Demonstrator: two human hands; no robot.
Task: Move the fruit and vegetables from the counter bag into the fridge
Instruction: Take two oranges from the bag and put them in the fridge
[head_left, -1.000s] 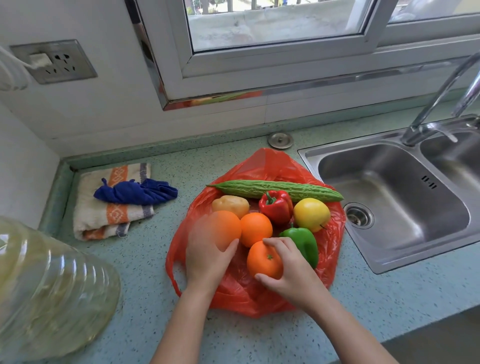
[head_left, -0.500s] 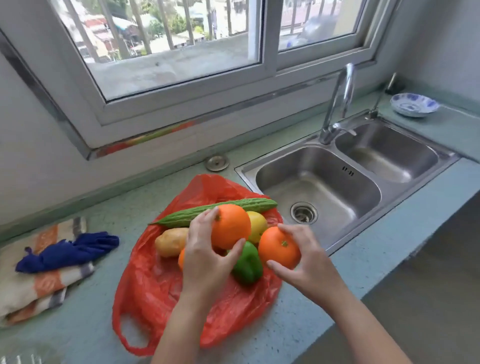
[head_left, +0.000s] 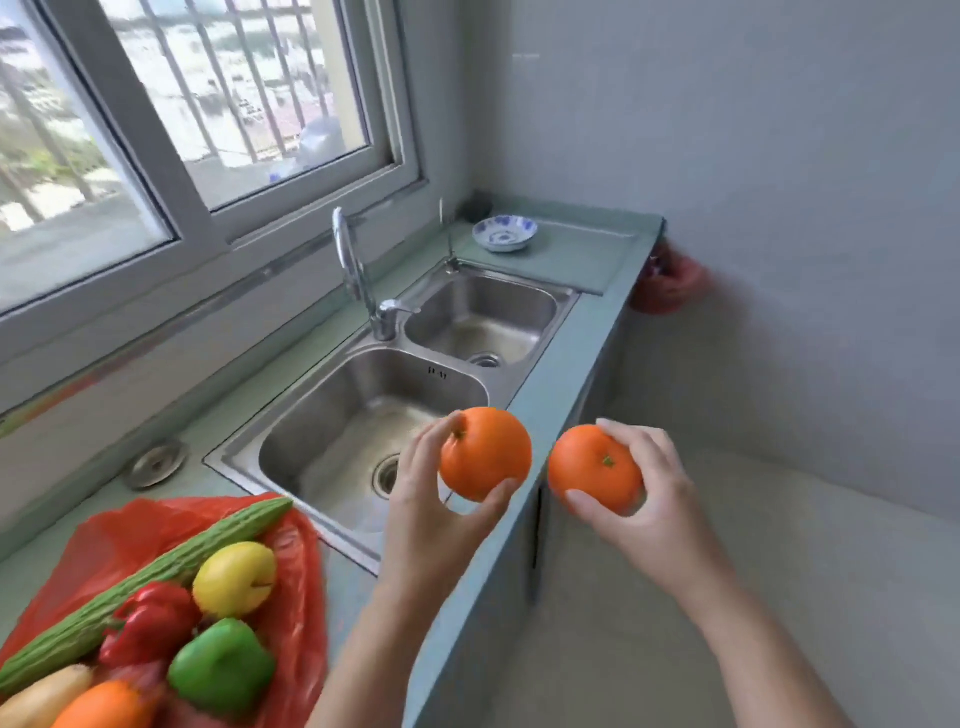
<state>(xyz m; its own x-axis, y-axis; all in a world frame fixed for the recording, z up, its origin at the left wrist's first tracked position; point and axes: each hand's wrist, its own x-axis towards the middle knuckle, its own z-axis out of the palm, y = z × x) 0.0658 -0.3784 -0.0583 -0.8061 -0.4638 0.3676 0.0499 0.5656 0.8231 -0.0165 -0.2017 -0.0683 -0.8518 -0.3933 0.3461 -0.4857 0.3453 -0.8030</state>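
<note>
Both hands are closed around fruit: the left hand (head_left: 436, 512) grips one orange (head_left: 485, 453) between thumb and fingers in the air above the front edge of the sink, and the right hand (head_left: 652, 501) grips a second orange (head_left: 595, 467) out past the tabletop edge, over the floor. The two oranges are near each other but apart.

At the far left, the red bag (head_left: 296, 587) lies spread open on the green tabletop (head_left: 566, 353). On it rests a long bumpy green gourd (head_left: 150, 577), lying at a slant. Just below it sit a red pepper (head_left: 148, 626), a yellow fruit (head_left: 234, 577) and a green pepper (head_left: 223, 665), all close together. At the bottom left corner a potato (head_left: 41, 699) and a third orange (head_left: 101, 706) are partly cut off by the frame.

Behind the bag a round metal cap (head_left: 155, 464) lies flat on the tabletop. To its right is the steel double sink (head_left: 332, 441) with a tall tap (head_left: 358, 275) at its back. Farther right, near the corner, a blue and white dish (head_left: 505, 233) stands on the tabletop. A red bag (head_left: 670, 283), blurred, hangs past the tabletop's end by the wall.
</note>
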